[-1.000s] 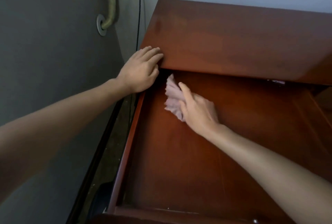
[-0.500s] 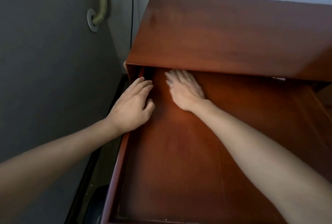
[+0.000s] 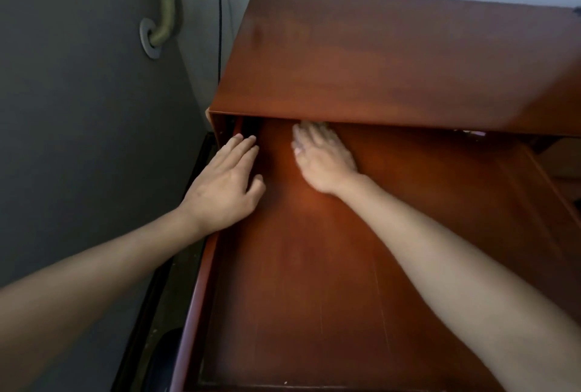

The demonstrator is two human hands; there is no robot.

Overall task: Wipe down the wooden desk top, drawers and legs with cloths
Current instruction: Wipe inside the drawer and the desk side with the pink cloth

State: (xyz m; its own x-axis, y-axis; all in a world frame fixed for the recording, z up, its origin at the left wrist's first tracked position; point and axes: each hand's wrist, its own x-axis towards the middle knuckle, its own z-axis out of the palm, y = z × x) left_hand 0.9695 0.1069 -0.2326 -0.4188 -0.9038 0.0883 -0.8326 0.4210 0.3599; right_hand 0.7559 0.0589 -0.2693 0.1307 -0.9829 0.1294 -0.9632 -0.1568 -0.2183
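Wooden drawer [image 3: 314,281] is standing pulled out, near | left hand [image 3: 224,185] is resting flat, fingers straight, on its left rim | right hand [image 3: 323,155] is pressing flat at the drawer's far end, cloth not visible beneath | desk top [image 3: 393,61] is overhanging beyond | grey wall [image 3: 78,108] left.

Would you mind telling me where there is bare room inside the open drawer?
The reddish-brown wooden drawer floor lies bare between both forearms, down to its near edge. It is crowded at the back left, where the left hand and right hand sit under the desk top.
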